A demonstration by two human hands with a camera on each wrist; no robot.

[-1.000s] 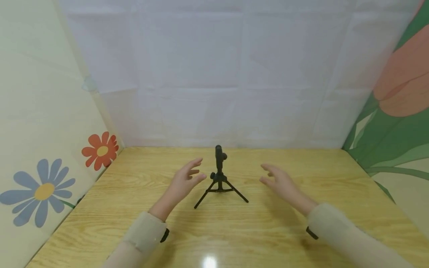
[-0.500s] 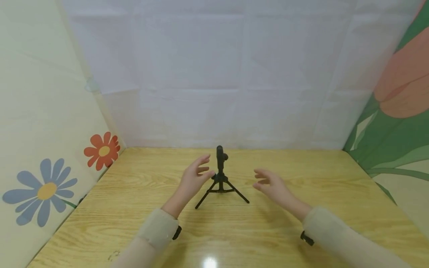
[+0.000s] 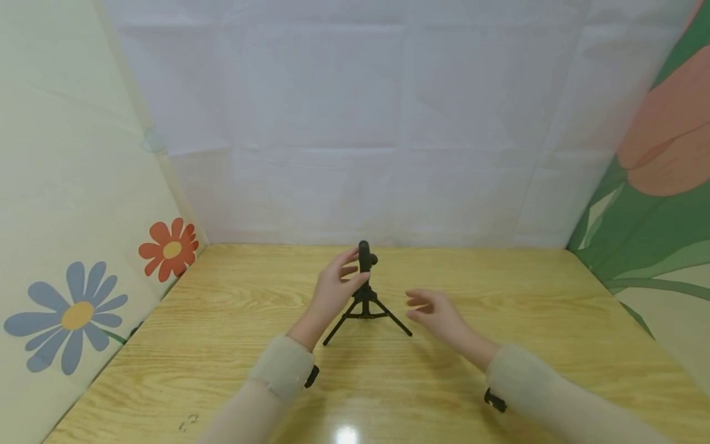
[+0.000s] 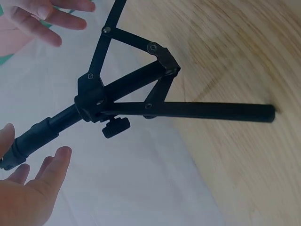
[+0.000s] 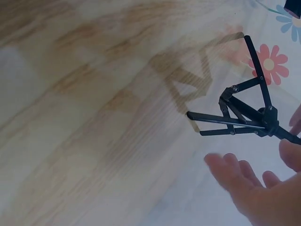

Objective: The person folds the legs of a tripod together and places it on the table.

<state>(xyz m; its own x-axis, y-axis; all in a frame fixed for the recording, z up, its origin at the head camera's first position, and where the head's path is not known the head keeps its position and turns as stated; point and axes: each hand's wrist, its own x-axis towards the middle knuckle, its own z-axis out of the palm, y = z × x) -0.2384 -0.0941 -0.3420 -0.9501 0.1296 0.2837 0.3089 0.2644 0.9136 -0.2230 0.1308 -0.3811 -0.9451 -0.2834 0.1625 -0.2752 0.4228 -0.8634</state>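
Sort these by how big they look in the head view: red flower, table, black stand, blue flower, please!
Largest to smallest, by overall spread:
table
blue flower
black stand
red flower

The left arm and right arm slant inward over the surface. The left hand is nearer the far edge, its fingers loosely bent and the thumb apart from them. The right hand, nearer the right edge, has slightly curved fingers, its thumb also held apart.
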